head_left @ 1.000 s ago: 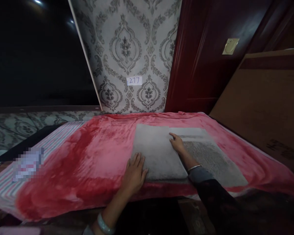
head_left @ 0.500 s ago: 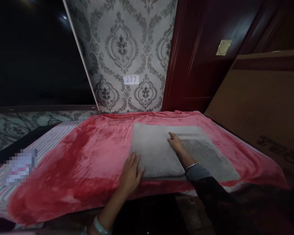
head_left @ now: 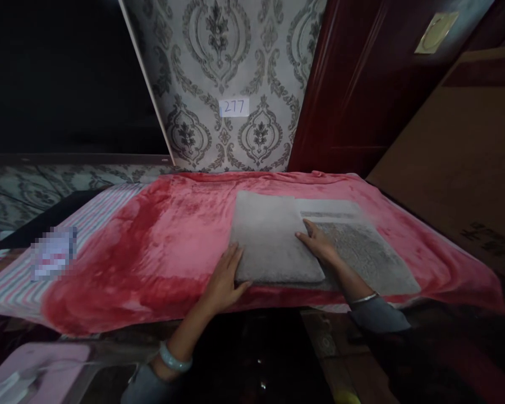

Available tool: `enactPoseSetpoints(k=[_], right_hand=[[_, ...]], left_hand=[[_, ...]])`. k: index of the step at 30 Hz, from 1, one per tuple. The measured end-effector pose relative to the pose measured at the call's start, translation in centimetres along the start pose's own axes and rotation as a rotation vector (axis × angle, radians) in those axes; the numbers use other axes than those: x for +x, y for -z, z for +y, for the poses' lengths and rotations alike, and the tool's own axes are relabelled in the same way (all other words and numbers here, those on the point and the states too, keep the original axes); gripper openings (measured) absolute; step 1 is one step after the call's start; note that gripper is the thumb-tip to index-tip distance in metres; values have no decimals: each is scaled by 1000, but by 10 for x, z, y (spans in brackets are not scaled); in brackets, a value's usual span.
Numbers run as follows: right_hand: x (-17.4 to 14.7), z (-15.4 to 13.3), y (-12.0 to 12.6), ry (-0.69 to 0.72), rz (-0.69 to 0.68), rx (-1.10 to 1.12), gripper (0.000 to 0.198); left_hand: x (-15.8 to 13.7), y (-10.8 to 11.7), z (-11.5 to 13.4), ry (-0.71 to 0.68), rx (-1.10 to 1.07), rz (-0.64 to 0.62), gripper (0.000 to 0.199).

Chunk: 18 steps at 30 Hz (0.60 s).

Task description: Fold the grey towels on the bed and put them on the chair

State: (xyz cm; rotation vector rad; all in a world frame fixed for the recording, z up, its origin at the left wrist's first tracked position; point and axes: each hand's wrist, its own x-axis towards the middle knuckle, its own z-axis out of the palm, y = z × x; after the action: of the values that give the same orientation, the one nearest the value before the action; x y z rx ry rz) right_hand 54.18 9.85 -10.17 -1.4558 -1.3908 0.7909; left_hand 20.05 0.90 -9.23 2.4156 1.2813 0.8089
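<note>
Pink blanket [head_left: 177, 238], across mid-frame; grey cloth [head_left: 273, 241], folded, right of centre. Left hand [head_left: 224, 280], flattish, thumb spread, at its lower-left edge; right hand [head_left: 321, 245], thumb and forefinger narrowly parted, near its middle. Light, even pressure should keep edges square.

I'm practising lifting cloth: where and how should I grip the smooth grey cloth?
Probably the smooth grey cloth is best pinched along its near edge, from the near side: the cloth lies flat, and that edge looks thick and mostly uncovered.
</note>
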Motion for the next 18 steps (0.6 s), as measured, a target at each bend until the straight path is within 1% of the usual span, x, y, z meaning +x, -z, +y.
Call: enactPoseSetpoints(k=[3,5,7,9,12,16,18], right_hand=[[-11,-9,2,-108,-27,142,76],[-14,-15,5,-148,-20,208,72],[-12,-19,8,-173,-4,241,67],[-11,-20,11,-191,-1,248,66],[-12,-16,12,-184,-25,255,70],[-17,-5,6,-152,-19,217,70],[-17,1,4,-104,-14,173,69]], left_hand=[[-5,7,-4,-5,-23,-37,83],[-7,10,-5,-18,-36,-50,81],[-7,11,-6,-38,-45,-55,84],[-8,10,-9,-52,-51,-47,90],[-9,3,-15,-62,-41,-13,93],[-11,-12,-22,-52,12,71,84],[-12,-17,-23,-34,27,108,82]])
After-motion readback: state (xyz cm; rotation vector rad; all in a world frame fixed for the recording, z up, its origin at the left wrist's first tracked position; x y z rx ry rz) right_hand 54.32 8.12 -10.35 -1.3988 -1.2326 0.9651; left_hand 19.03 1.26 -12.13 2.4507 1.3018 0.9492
